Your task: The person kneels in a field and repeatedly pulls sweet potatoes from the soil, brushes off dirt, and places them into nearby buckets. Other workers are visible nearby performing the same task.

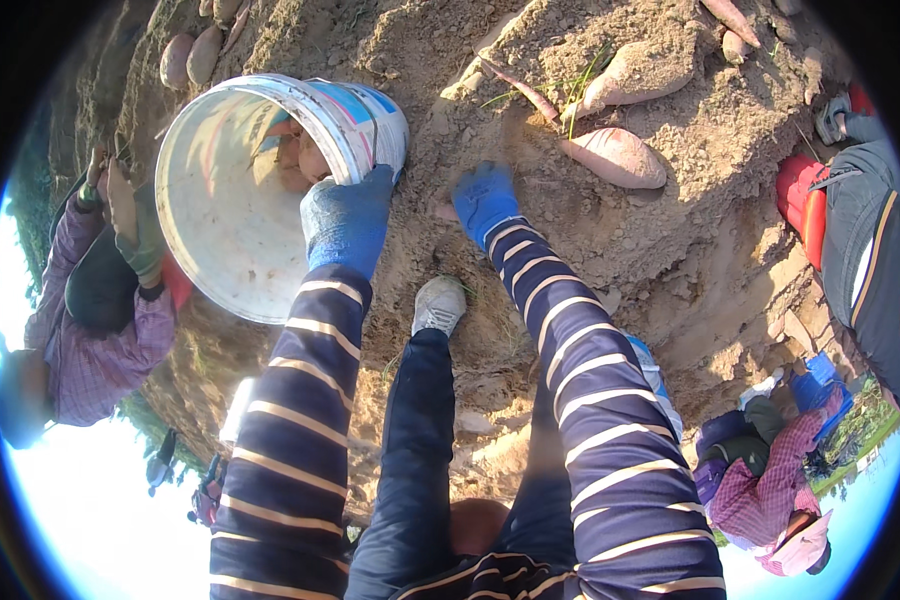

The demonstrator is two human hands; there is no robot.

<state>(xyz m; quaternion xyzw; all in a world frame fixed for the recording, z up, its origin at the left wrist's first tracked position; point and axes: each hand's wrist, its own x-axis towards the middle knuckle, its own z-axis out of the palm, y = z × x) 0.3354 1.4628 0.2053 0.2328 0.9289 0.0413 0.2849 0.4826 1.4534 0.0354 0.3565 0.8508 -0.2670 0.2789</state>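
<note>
My left hand [349, 217], in a blue coated glove, grips the rim of a white plastic bucket [229, 289]. The bucket lies tilted with its mouth towards me, and several sweet potatoes [304, 159] rest deep inside. My right hand [484, 196], gloved the same way, is low at the soil with its fingers curled down. Its fingertips are hidden, so whether it holds anything does not show. A bit of pinkish root [445, 211] pokes out beside it. To its right, a large sweet potato [619, 159] and a soil-coated one [637, 75] lie on the loose earth.
More sweet potatoes [202, 55] lie at upper left, others [733, 46] at upper right. My shoe [440, 304] stands between my arms. Co-workers sit or crouch at left [101, 300], right [862, 240] and lower right [765, 480]. Dug soil [690, 247] slopes unevenly.
</note>
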